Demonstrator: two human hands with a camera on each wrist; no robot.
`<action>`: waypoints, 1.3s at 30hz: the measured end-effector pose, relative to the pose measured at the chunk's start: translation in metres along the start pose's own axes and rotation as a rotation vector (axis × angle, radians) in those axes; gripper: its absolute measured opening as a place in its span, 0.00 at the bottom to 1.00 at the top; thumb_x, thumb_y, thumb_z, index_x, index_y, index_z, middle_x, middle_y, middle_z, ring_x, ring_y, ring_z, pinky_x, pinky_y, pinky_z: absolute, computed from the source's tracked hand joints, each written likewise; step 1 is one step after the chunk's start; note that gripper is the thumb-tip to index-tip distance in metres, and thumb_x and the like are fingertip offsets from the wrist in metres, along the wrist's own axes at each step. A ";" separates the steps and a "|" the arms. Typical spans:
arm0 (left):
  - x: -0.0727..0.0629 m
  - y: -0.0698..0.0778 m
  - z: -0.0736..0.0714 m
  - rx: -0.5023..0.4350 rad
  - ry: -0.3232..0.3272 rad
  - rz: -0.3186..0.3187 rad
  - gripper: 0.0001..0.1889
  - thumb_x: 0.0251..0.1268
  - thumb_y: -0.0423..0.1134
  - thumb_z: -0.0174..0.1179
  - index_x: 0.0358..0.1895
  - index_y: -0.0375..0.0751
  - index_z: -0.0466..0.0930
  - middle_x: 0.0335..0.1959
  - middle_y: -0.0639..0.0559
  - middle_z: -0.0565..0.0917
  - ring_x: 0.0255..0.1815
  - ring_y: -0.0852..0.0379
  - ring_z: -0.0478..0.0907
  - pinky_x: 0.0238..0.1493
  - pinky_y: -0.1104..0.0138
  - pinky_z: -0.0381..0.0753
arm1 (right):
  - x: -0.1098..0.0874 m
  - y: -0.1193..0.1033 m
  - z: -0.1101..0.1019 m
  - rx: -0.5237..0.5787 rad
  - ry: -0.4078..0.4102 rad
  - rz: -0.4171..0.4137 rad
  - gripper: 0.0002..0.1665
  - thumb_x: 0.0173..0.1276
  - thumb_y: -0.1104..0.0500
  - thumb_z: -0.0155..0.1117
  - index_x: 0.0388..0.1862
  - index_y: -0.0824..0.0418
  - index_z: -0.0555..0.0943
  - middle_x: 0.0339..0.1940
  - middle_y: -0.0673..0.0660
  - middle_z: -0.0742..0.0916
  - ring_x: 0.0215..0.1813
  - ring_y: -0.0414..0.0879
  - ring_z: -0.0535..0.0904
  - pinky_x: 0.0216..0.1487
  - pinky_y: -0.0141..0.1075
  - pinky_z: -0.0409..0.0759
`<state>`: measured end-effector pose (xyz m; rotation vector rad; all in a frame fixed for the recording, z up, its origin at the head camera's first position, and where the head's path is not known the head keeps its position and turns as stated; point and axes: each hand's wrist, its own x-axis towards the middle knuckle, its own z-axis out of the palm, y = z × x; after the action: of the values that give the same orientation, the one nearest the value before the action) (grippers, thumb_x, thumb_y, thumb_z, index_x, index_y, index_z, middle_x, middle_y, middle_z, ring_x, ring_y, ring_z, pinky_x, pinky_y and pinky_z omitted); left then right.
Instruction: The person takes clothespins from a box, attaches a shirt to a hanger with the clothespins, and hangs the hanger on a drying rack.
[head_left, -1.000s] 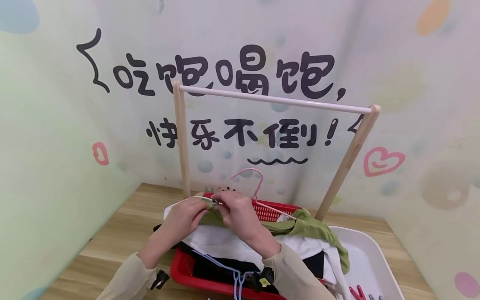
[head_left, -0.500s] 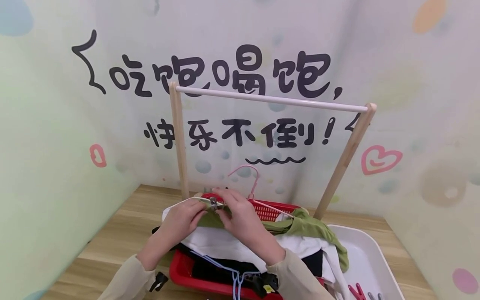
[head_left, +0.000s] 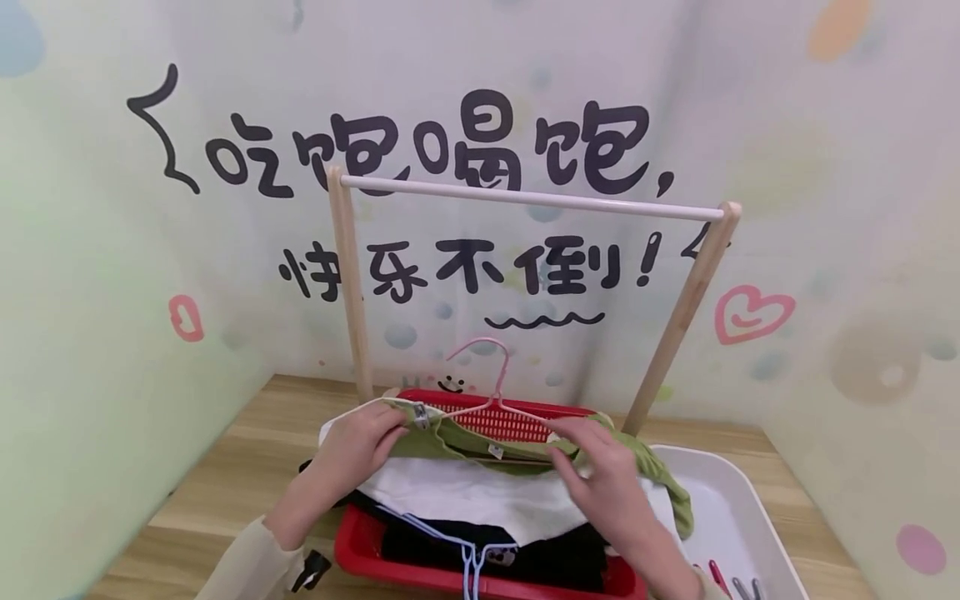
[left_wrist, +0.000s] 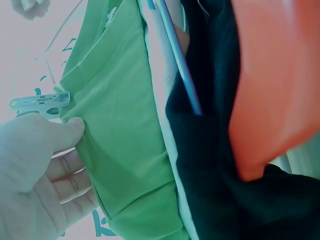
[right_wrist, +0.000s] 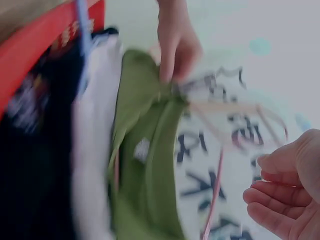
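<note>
A green shirt [head_left: 525, 454] lies over other clothes, with a pink hanger [head_left: 501, 375] in its neckline and the hook pointing up. A grey clothespin [left_wrist: 42, 102] is clipped to its left shoulder edge. Beside that pin my left hand [head_left: 356, 442] pinches the shirt, thumb in front and other fingers behind in the left wrist view. My right hand [head_left: 603, 471] is near the shirt's right shoulder. Its fingers [right_wrist: 275, 192] are loosely bent with nothing between them in the right wrist view. Under the green shirt are a white garment [head_left: 480, 492] and black clothing [head_left: 555, 558].
The clothes lie across a red basket [head_left: 420, 570]. A blue hanger [head_left: 468, 554] hangs over its front. Behind stands a wooden rack with a white bar [head_left: 525, 196]. To the right is a white tray [head_left: 738, 483] holding clothespins [head_left: 742, 588].
My right hand has left the grey clothespin at the left shoulder and moved right along the shirt. The pin stays clipped there. My left hand has kept its place on the shirt.
</note>
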<state>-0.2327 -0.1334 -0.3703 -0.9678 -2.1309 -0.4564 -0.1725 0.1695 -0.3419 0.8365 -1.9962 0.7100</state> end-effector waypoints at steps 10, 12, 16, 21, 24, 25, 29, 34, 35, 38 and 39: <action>-0.003 0.000 -0.003 0.024 -0.009 -0.036 0.08 0.45 0.28 0.70 0.28 0.41 0.81 0.26 0.53 0.81 0.30 0.57 0.79 0.28 0.64 0.80 | -0.061 0.042 -0.055 -0.219 0.049 0.194 0.23 0.35 0.77 0.72 0.36 0.65 0.83 0.32 0.55 0.86 0.32 0.44 0.81 0.41 0.17 0.72; -0.003 0.000 -0.003 0.022 -0.011 -0.037 0.08 0.45 0.28 0.70 0.28 0.41 0.81 0.26 0.54 0.81 0.29 0.57 0.79 0.28 0.64 0.80 | -0.073 0.049 -0.063 -0.263 0.031 0.259 0.23 0.35 0.76 0.73 0.35 0.64 0.83 0.32 0.55 0.86 0.31 0.44 0.81 0.41 0.14 0.70; -0.002 0.001 -0.002 0.017 -0.011 -0.036 0.09 0.45 0.28 0.70 0.28 0.41 0.81 0.26 0.54 0.81 0.29 0.58 0.79 0.29 0.65 0.80 | -0.097 0.065 -0.075 -0.337 -0.012 0.351 0.20 0.35 0.75 0.73 0.32 0.65 0.83 0.29 0.56 0.85 0.29 0.45 0.80 0.35 0.16 0.71; -0.002 0.000 -0.002 0.008 -0.007 -0.028 0.09 0.44 0.28 0.70 0.29 0.41 0.81 0.26 0.54 0.81 0.29 0.58 0.79 0.29 0.64 0.81 | -0.127 0.086 -0.085 -0.385 -0.100 0.476 0.15 0.37 0.74 0.73 0.28 0.67 0.81 0.22 0.54 0.84 0.24 0.40 0.78 0.26 0.22 0.75; -0.002 0.000 -0.001 0.010 -0.009 -0.029 0.09 0.45 0.28 0.70 0.29 0.41 0.81 0.26 0.54 0.81 0.30 0.58 0.79 0.29 0.64 0.81 | -0.141 0.095 -0.090 -0.417 -0.195 0.563 0.12 0.40 0.72 0.73 0.27 0.67 0.81 0.19 0.52 0.83 0.21 0.40 0.76 0.23 0.31 0.75; -0.002 0.000 -0.001 0.011 -0.011 -0.031 0.09 0.45 0.28 0.70 0.29 0.41 0.81 0.26 0.54 0.82 0.30 0.58 0.79 0.29 0.64 0.81 | -0.144 0.097 -0.091 -0.417 -0.236 0.594 0.11 0.41 0.71 0.73 0.27 0.67 0.82 0.19 0.52 0.83 0.21 0.41 0.76 0.23 0.33 0.75; -0.002 0.000 -0.001 0.014 -0.020 -0.041 0.09 0.44 0.28 0.71 0.29 0.41 0.81 0.27 0.54 0.82 0.31 0.58 0.80 0.30 0.64 0.81 | -0.154 0.105 -0.096 -0.377 -0.435 0.749 0.09 0.49 0.68 0.70 0.30 0.70 0.82 0.22 0.54 0.84 0.24 0.45 0.77 0.27 0.38 0.76; -0.002 0.000 -0.001 0.011 -0.029 -0.050 0.09 0.44 0.28 0.71 0.29 0.41 0.81 0.27 0.54 0.82 0.31 0.58 0.80 0.31 0.64 0.81 | -0.165 0.115 -0.097 -0.365 -0.631 0.853 0.11 0.51 0.63 0.69 0.31 0.71 0.82 0.22 0.55 0.82 0.26 0.47 0.77 0.31 0.41 0.77; -0.003 0.000 -0.001 0.010 -0.030 -0.051 0.09 0.45 0.28 0.71 0.29 0.41 0.81 0.27 0.54 0.82 0.31 0.58 0.80 0.31 0.64 0.81 | -0.168 0.117 -0.097 -0.377 -0.656 0.848 0.12 0.51 0.62 0.69 0.31 0.70 0.82 0.22 0.55 0.82 0.25 0.47 0.77 0.30 0.42 0.76; -0.003 0.000 0.000 0.008 -0.029 -0.052 0.09 0.44 0.28 0.71 0.29 0.41 0.82 0.27 0.53 0.82 0.31 0.58 0.80 0.30 0.64 0.81 | -0.178 0.121 -0.095 -0.412 -0.712 0.841 0.13 0.50 0.58 0.70 0.29 0.67 0.82 0.21 0.56 0.82 0.24 0.47 0.76 0.28 0.42 0.75; -0.004 0.000 0.000 0.007 -0.029 -0.052 0.09 0.44 0.28 0.71 0.29 0.41 0.82 0.27 0.53 0.82 0.31 0.58 0.80 0.30 0.64 0.81 | -0.182 0.122 -0.094 -0.417 -0.727 0.837 0.13 0.50 0.57 0.70 0.28 0.66 0.82 0.20 0.56 0.81 0.23 0.47 0.75 0.27 0.42 0.74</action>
<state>-0.2309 -0.1350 -0.3730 -0.9220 -2.1872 -0.4632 -0.1435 0.3666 -0.4722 -0.0701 -3.0579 0.3987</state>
